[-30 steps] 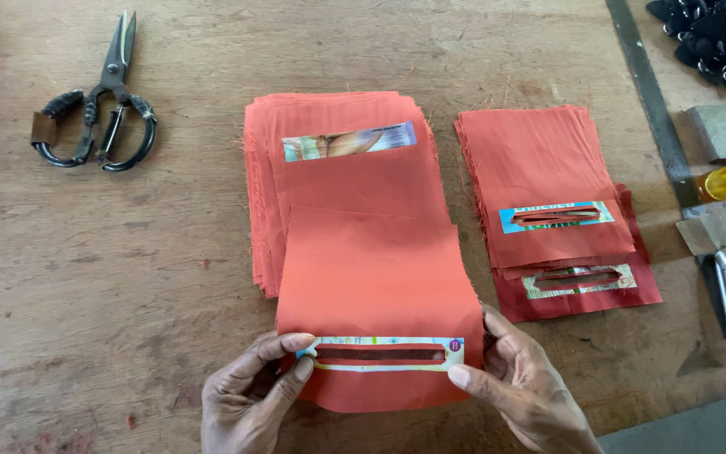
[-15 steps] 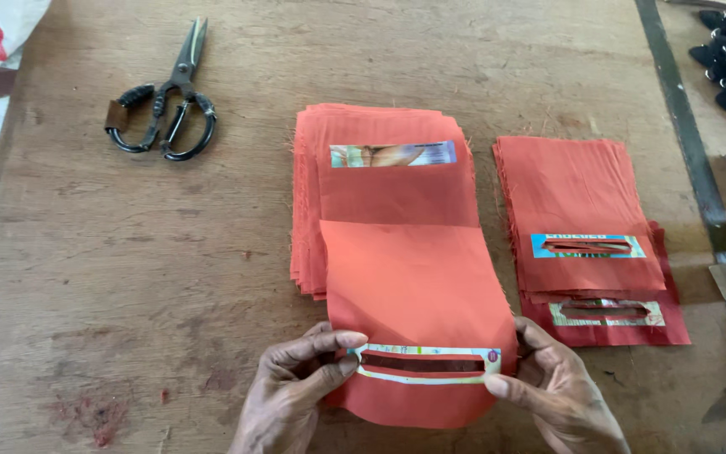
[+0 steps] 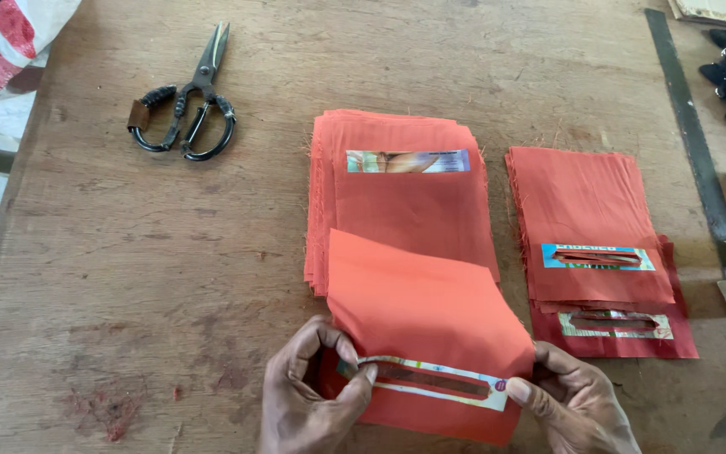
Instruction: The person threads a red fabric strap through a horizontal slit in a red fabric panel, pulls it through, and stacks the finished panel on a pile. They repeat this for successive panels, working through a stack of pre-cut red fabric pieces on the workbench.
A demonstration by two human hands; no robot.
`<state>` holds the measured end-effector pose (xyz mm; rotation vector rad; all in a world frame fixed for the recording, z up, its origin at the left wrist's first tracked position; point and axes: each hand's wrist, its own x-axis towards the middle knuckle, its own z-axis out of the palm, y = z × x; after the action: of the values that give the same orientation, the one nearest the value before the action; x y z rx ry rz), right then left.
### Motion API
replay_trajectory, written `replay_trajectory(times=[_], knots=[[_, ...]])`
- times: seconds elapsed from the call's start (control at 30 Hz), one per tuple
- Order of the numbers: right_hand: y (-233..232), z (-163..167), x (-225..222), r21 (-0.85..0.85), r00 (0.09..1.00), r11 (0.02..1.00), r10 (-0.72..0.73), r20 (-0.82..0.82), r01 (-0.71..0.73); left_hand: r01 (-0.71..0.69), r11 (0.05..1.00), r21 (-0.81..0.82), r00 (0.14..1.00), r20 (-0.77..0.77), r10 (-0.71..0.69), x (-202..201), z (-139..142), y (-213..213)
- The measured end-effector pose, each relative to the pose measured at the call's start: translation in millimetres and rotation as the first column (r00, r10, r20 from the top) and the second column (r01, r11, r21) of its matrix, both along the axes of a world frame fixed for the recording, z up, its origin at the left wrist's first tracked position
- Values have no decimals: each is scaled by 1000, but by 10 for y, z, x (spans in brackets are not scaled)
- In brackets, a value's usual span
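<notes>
At the bottom centre of the frame, on the brown wooden tabletop (image 3: 128, 277), both hands are working one orange rectangular cloth piece (image 3: 426, 315) that carries a printed paper strip with a long slit (image 3: 430, 380) near its lower edge. The piece is lying partly over the lower end of the thick stack of orange cloth pieces (image 3: 401, 197) at mid frame and is tilting slightly down to the right.

The left hand (image 3: 308, 395) is curling nearly shut, thumb and forefinger pinching the strip's left end and lifting that edge off the cloth. The right hand (image 3: 569, 403) is also mostly curled, thumb pressing the strip's right end, fingers tucking under the cloth edge.

Step in hand, as a judgement: working the slit, likely folding or turning the strip at the opening. Next move is probably calling for an even pull from both ends, keeping the slit straight and the cloth flat.

To the right, a smaller stack of finished-looking orange pieces (image 3: 586, 223) is sitting over darker red ones (image 3: 615, 336). Black-handled metal scissors (image 3: 186, 109) are lying at upper left, well apart. A metal ruler (image 3: 686, 126) is running along the right edge.
</notes>
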<state>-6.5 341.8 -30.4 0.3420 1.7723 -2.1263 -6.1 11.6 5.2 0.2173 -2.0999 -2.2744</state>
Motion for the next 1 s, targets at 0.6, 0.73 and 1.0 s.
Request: replay_trajectory(times=[0.6, 0.73, 1.0], knots=[[-109, 0, -46, 56, 997, 996, -69, -20, 70, -58, 995, -76, 998, -10, 58, -25, -21, -181], [-258, 136, -141, 5, 994, 995, -104, 14, 104, -31, 999, 38, 994, -103, 35, 17, -98, -261], [-908, 597, -128, 437, 960, 894, 27, -280, 103, -41, 998, 40, 995, -93, 44, 67, -123, -214]])
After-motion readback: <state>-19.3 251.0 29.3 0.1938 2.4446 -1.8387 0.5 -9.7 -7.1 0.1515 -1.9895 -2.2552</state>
